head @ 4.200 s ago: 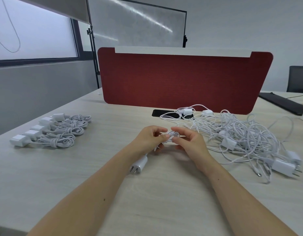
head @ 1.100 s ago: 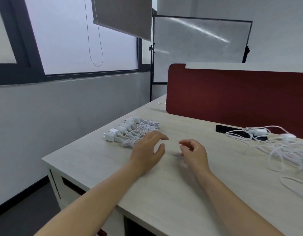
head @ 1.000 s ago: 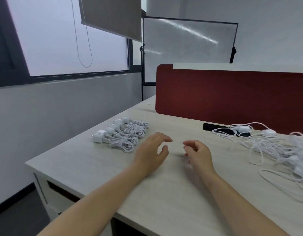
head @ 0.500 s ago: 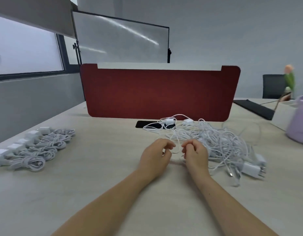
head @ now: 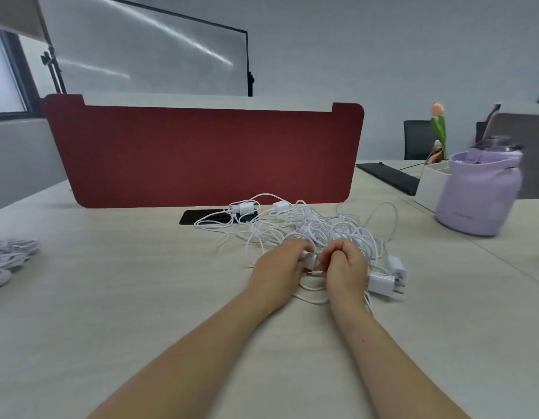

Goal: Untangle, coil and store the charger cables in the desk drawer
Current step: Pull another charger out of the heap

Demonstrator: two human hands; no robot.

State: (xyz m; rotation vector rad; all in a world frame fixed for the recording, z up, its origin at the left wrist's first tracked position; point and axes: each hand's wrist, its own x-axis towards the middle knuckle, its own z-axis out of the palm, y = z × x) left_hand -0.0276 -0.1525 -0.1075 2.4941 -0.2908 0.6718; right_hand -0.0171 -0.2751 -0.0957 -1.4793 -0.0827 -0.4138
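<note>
Two hands meet mid-frame on the bench point(head: 141, 297): left hand point(head: 278, 269) grips a white charger plug point(head: 310, 261), right hand point(head: 345, 266) pinches a cable end point(head: 315, 272), beside the tangled cables point(head: 316, 228).

matt wood-grain desk point(head: 141, 297), glossy white cables point(head: 310, 228) — plastic
</note>
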